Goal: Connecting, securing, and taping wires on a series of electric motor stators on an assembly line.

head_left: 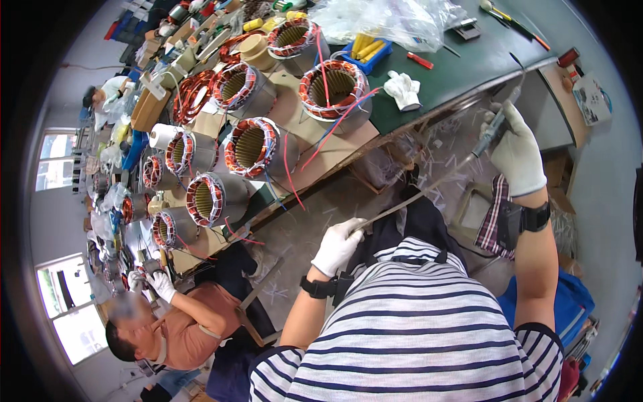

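Note:
In a white glove, my right hand (514,149) is closed round the grey handle of a slim tool (494,127), whose thin far end reaches toward the bench edge. From the near end of the handle a long, thin, pale strip or rod (415,197) slopes down across the front of my body. My left hand (336,248), gloved too, pinches its lower end. Whether the strip is part of the tool I cannot tell. Both hands are off the bench. The nearest motor stator (338,90), wound with copper wire and bearing red and blue leads, stands on the bench.
More wound stators (251,147) crowd the bench to the left. A white glove (403,90), a red-handled tool (420,60) and a blue tray (367,53) of yellow pieces lie on the green top (462,67). A co-worker (194,321) sits at the lower left.

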Tool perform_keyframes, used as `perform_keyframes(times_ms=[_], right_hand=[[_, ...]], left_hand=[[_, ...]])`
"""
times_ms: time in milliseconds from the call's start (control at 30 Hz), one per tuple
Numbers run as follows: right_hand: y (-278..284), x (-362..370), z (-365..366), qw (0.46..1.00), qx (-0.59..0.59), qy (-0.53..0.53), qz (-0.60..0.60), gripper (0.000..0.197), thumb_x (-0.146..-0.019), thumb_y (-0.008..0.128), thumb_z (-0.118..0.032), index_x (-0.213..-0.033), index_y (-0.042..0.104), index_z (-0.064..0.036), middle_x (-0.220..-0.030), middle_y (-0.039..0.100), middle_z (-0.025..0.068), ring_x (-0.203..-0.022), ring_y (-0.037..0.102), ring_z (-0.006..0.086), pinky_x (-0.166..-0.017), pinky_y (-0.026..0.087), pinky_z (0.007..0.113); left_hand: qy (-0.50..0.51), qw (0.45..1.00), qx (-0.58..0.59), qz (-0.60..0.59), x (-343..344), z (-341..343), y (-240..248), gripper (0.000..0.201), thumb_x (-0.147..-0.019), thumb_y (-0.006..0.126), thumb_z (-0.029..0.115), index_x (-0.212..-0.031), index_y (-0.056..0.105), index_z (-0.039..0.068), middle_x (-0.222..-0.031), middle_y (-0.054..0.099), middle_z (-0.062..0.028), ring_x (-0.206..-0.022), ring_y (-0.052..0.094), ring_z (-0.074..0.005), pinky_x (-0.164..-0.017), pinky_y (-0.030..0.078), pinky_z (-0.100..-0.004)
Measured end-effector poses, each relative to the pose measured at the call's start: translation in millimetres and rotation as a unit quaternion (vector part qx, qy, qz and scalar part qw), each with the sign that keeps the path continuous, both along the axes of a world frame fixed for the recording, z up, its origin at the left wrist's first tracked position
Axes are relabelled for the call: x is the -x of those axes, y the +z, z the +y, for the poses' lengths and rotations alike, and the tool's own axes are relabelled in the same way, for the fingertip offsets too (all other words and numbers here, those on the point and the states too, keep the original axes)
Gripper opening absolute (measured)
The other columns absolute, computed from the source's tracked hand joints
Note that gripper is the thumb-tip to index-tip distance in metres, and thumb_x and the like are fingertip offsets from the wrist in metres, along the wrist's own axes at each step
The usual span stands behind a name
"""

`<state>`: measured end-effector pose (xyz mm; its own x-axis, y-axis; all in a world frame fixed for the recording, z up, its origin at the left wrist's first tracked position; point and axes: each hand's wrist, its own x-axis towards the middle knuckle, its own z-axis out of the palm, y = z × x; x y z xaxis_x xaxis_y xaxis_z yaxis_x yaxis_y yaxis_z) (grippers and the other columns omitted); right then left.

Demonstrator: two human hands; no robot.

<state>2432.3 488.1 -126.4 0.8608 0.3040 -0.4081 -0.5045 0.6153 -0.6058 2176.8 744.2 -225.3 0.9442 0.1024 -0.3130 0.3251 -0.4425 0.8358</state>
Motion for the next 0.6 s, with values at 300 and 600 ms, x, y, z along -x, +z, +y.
perform_keyframes(times_ms=[300, 600], right_hand=[[-7, -33, 16, 1.000, -0.010, 0.007, -0.028, 0.022, -0.094, 0.051, -0.024, -0.098, 0.059, -0.0034, -0.084, 0.062, 0.0081, -0.074, 0.058, 0.0187, -0.070, 0.049, 0.030], [-11, -110, 121, 0.997, -0.008, 0.080, 0.012, 0.027, -0.093, 0.051, -0.031, -0.095, 0.055, -0.0044, -0.075, 0.054, 0.0046, -0.068, 0.052, 0.0170, -0.059, 0.045, 0.029]], left_hand=[[0.059, 0.997, 0.043, 0.019, -8, 9, 10, 0.032, -0.079, 0.055, 0.016, -0.108, 0.062, 0.004, -0.095, 0.065, -0.0182, -0.090, 0.063, -0.0300, -0.081, 0.048, -0.0338], [0.146, 0.978, 0.126, 0.079, -23, 16, 20, 0.033, -0.081, 0.052, 0.013, -0.110, 0.060, -0.002, -0.100, 0.065, -0.0128, -0.091, 0.061, -0.0181, -0.083, 0.046, -0.0283]])
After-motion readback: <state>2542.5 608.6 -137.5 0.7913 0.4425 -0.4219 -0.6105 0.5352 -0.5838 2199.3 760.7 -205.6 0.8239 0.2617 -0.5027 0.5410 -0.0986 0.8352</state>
